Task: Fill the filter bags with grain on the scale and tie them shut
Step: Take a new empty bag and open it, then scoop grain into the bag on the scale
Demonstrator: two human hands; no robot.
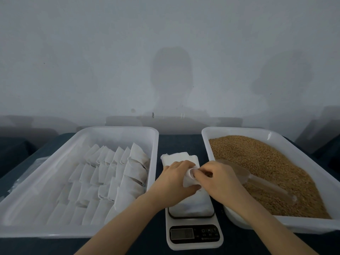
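On the left, a white plastic tray (117, 128) lined with rows of white filter bags (110, 181) sits on the dark blue bench (180, 142). In the centre, the left hand (174, 183) curls its fingers round a small white filter bag (189, 178) above the white digital scale (195, 234). The right hand (219, 181) pinches the bag's mouth. Further right, a clear plastic scoop (257, 179) lies in the white tray of brown grain (276, 173).

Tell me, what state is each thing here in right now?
Left hand: grips the filter bag.
Right hand: pinches the same bag's mouth.
Scale: display unreadable; bag stack lies on it.
Scoop: lying in the grain, unheld.
Left tray: holds rows of bags.
Right tray: holds grain.
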